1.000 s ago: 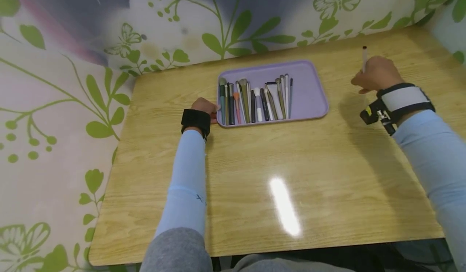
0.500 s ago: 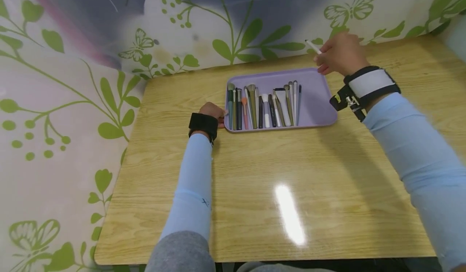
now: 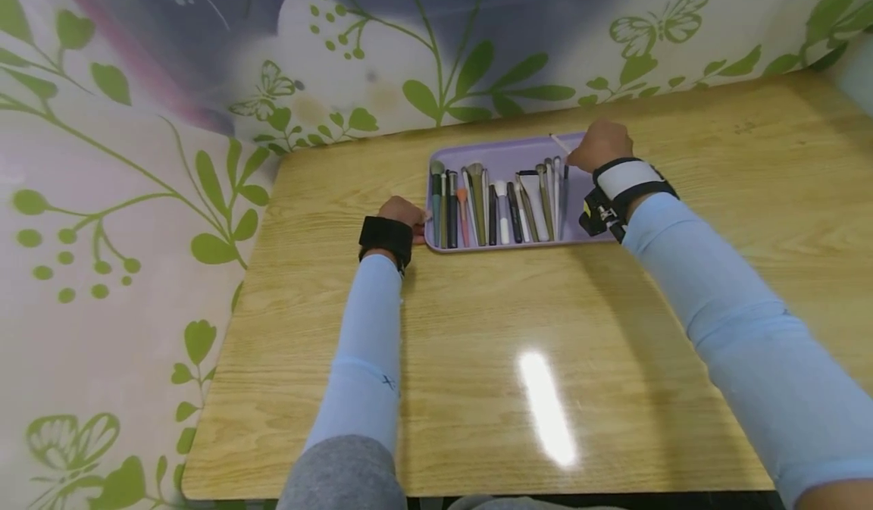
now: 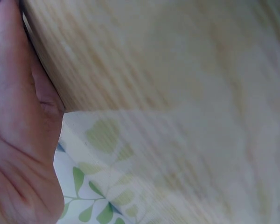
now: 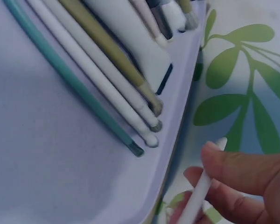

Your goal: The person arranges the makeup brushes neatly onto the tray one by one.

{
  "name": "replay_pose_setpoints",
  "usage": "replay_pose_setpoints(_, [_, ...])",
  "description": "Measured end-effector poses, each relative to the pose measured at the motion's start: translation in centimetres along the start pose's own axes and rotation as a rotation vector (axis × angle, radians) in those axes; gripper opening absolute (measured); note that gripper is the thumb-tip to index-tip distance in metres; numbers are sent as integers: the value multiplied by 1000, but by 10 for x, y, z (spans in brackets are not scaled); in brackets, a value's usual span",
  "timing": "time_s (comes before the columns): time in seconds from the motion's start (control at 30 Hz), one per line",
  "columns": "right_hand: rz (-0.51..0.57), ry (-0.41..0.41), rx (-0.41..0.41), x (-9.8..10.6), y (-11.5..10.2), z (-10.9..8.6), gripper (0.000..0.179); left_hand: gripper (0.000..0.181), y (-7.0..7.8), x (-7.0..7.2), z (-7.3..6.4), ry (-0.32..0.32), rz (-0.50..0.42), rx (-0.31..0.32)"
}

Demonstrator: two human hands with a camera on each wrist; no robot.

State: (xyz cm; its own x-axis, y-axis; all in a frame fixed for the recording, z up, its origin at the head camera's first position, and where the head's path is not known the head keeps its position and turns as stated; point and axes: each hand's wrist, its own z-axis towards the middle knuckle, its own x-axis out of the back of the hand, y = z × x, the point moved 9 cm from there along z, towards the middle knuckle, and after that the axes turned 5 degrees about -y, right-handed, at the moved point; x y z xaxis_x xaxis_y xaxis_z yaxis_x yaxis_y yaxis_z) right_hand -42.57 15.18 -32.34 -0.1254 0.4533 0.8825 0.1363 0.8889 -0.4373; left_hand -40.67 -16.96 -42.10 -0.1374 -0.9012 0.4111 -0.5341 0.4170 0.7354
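Observation:
A purple tray (image 3: 491, 152) holds a row of makeup brushes (image 3: 503, 211) laid side by side, filling its left and middle parts. My left hand (image 3: 402, 212) holds the tray's left edge, thumb at the rim; its other fingers are mostly hidden. Over the tray's right part, my right hand (image 3: 605, 145) pinches a slim white makeup brush (image 3: 561, 143) between thumb and fingers. That brush slants, its far end pointing up and left. In the right wrist view, a teal-handled brush (image 5: 74, 84) is the outermost of the row, beside a white one (image 5: 93, 70).
The tray stands on a wood-grain table (image 3: 477, 343) close to the wall (image 3: 368, 55), which has a leaf and butterfly print. A bright light reflection (image 3: 548, 408) lies on the tabletop nearer the person.
My right hand has come left from the table's right side, bringing the white makeup brush over the tray. My left hand stays at the tray's left edge. The head view has shifted slightly.

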Motion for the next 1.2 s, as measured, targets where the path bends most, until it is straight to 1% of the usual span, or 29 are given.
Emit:
replay_pose_setpoints(0.1, [-8, 10, -24, -1, 6, 1, 36, 18, 2, -3, -2, -6, -2, -7])
replay_pose_setpoints(0.2, [-20, 18, -34, -3, 14, 1, 33, 17, 4, -4, -2, -6, 24, -16])
replay_pose_setpoints(0.27, [-23, -1, -41, -8, 21, 0, 33, 17, 4, -6, -2, -10, 40, -17])
replay_pose_setpoints(0.37, [8, -41, -67, -17, 35, -5, 31, 17, 7, -12, -1, -26, 61, -15])
replay_pose_setpoints(0.47, [9, -67, -81, -24, 45, -8, 32, 18, 10, -17, 0, -39, 78, -17])
replay_pose_setpoints(0.53, [-14, -53, -78, -25, 48, -10, 36, 18, 13, -19, 2, -41, 91, -26])
replay_pose_setpoints(0.63, [-20, -14, -60, -27, 50, -12, 38, 18, 12, -21, 6, -42, 79, -26])
replay_pose_setpoints(0.73, [-2, 1, -63, -29, 53, -16, 35, 19, 7, -24, 11, -56, 55, -15])
replay_pose_setpoints(0.83, [30, 2, -52, -29, 55, -21, 39, 20, 4, -26, 16, -70, 56, -7])
replay_pose_setpoints(0.9, [55, 4, -9, -28, 49, -22, 43, 21, 1, -20, 19, -51, 62, -12])
replay_pose_setpoints(0.97, [78, 3, 46, -25, 42, -24, 47, 20, 0, -14, 22, -37, 50, -12])
replay_pose_setpoints(1.03, [91, 6, 104, -22, 34, -26, 49, 20, 2, -7, 24, -22, 56, -18])
replay_pose_setpoints(1.1, [85, 26, 164, -19, 27, -30, 47, 21, 4, -2, 25, -26, 43, -25])
replay_pose_setpoints(1.2, [84, 24, 227, -19, 21, -39, 37, 23, 3, 3, 32, -41, -1, -26])
